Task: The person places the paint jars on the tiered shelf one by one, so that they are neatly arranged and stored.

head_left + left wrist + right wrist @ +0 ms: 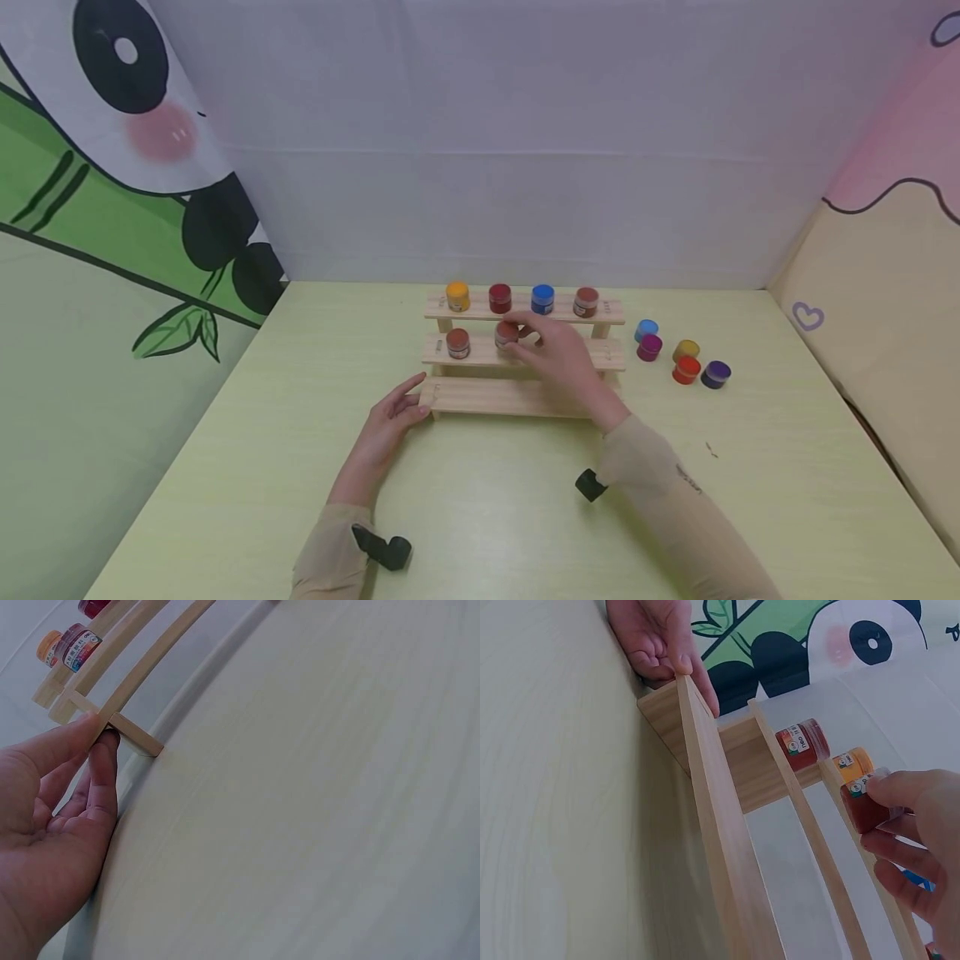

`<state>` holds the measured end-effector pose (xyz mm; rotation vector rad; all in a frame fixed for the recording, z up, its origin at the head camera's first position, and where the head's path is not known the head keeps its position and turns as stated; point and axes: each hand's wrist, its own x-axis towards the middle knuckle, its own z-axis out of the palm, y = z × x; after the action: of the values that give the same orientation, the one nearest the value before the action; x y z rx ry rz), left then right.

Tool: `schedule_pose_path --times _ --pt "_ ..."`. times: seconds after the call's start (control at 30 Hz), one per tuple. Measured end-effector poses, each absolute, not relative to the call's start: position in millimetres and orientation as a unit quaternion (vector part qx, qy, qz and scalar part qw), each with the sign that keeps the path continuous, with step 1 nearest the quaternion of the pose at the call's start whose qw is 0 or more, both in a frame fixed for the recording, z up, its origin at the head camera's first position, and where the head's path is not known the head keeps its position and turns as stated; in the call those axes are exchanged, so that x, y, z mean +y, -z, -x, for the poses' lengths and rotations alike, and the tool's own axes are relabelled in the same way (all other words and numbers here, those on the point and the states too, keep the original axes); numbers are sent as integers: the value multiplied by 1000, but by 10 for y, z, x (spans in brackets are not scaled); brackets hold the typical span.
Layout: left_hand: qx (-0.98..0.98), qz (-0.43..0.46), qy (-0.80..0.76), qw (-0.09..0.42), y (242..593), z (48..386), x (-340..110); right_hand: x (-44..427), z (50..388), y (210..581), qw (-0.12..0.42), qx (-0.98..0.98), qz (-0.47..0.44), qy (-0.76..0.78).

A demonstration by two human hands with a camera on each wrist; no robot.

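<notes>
A three-tier wooden rack [510,397] stands on the table. My left hand [390,425] grips the left end of its lowest tier, thumb and fingers around the plank corner [109,720]. With thumb and fingertips, my right hand [558,354] pinches a reddish-brown paint jar [865,804] at the middle tier; whether the jar's base touches the wood I cannot tell. Left of it on that tier sits another reddish-brown jar [458,343]. Along the top tier stand a yellow-orange jar [457,297], a dark red jar [500,298], a blue jar [543,299] and a brown-red jar [586,302].
Right of the rack, several jars stand on the table: light blue [647,330], magenta [649,347], yellow [686,350], orange-red [686,370] and purple [716,374]. A pale cloth wall [525,208] rises behind the rack.
</notes>
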<state>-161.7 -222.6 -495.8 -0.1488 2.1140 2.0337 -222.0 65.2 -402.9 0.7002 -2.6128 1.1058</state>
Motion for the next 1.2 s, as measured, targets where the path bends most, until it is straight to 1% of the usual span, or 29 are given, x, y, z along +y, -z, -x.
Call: schedule_pose_path --times 0.37,0.73,0.83,1.07,1.2 --pt "712 51 -694 95 4968 1631 -2218 583 2244 4149 82 -887 -228 -393" --pt "733 44 -672 97 4972 1630 -2235 559 2257 4217 85 -887 -238 -386" --pt "737 43 -667 98 4961 1630 -2233 561 2269 4249 87 -881 -239 -398" --pt "738 44 -666 96 4958 1632 -2230 570 2311 4376 70 -855 -228 -461" --pt "733 48 -672 94 4974 1636 -2225 578 2317 4405 71 -850 -228 -469"
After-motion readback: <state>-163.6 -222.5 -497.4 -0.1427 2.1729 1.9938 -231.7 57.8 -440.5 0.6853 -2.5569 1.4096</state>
